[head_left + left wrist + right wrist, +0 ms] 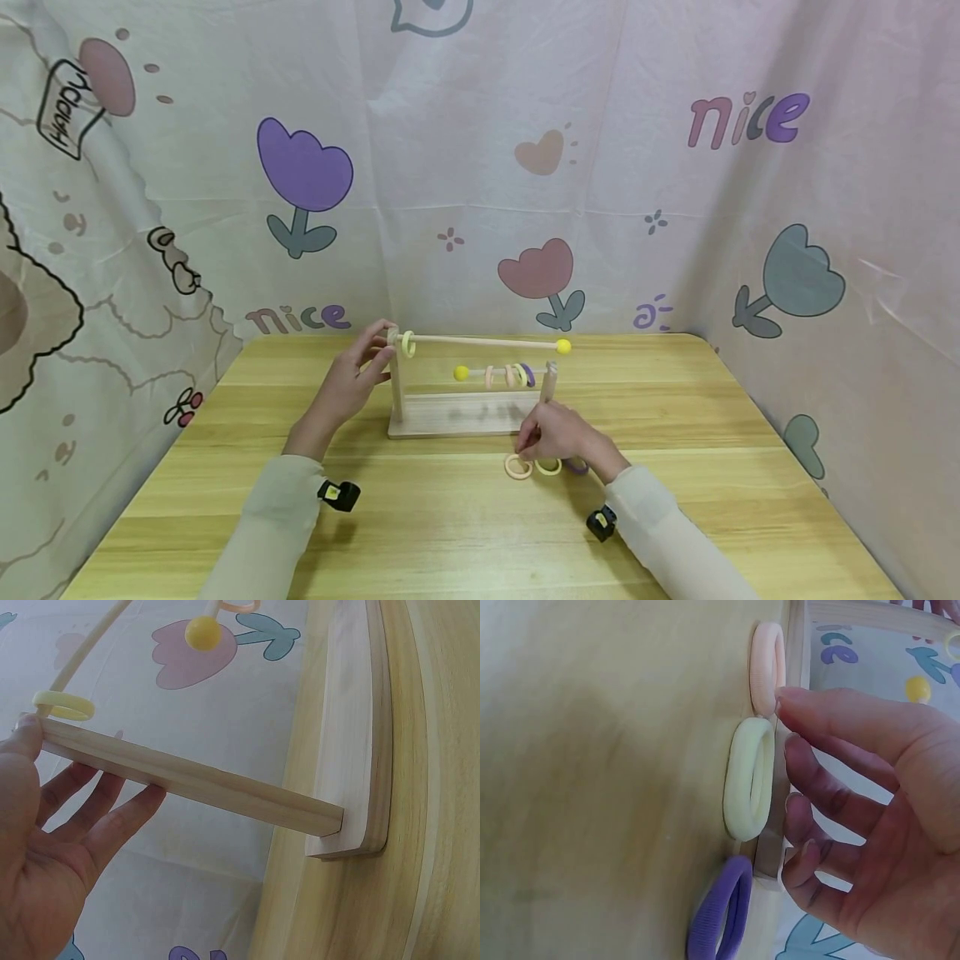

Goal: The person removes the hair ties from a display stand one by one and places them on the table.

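My left hand (351, 377) grips the top of the left post (187, 776) of a wooden stand (465, 427), thumb at the end and fingertips along the side. A yellow hair tie (408, 344) hangs on the upper rod (487, 341) beside that post. Low over the table, my right hand (558, 432) has loosely bent fingers, with the thumb tip at the edge of a peach hair tie (766, 669). A pale yellow hair tie (748, 780) and a purple hair tie (720, 911) lie in line with it, the purple one partly behind the right wrist in the head view.
The lower rod (474, 372) carries several hair ties near the right post (549, 383). Yellow balls (563, 347) cap the free ends of both rods. A printed curtain (465, 167) stands behind the wooden table (300, 533).
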{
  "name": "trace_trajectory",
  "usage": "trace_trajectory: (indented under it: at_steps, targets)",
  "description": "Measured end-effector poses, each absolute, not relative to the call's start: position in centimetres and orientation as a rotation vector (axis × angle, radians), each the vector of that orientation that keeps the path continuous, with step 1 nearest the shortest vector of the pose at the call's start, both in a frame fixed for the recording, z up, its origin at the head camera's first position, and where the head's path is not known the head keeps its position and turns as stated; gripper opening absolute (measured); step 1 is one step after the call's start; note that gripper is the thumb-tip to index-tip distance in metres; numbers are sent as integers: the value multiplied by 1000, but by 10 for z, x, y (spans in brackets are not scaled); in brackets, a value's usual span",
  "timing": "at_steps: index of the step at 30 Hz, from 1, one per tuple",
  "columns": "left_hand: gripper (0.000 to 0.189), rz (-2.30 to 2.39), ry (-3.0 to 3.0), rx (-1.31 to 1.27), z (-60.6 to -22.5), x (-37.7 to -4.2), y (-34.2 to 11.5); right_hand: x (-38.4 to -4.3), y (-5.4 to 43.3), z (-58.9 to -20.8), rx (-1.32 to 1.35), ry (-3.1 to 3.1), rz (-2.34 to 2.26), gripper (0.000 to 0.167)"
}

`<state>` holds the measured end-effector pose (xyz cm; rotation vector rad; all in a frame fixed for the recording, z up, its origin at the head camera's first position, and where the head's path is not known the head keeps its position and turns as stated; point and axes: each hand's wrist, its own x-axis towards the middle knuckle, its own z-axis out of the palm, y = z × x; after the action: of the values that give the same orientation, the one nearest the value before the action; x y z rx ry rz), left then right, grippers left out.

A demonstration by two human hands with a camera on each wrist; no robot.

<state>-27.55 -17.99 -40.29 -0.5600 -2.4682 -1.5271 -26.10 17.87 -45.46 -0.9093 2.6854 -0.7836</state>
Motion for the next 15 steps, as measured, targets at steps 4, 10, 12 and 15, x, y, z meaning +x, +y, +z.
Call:
trace_trajectory:
  at_steps: [4, 10, 12, 15]
  targets:
    - [38, -1526, -2465, -570, -403, -276, -180, -262, 178, -457, -884, 2696, -780, 8]
    - [39, -1524, -2468, -571, -404, -276, -180, -261, 177, -458, -897, 2709, -798, 8]
    - [39, -1521, -2470, -569, -404, -276, -180, -260, 177, -459, -911, 2708, -808, 8]
    - [39, -1516, -2471, -568, -404, -277, -181, -260, 177, -459, -930, 2704, -818, 7]
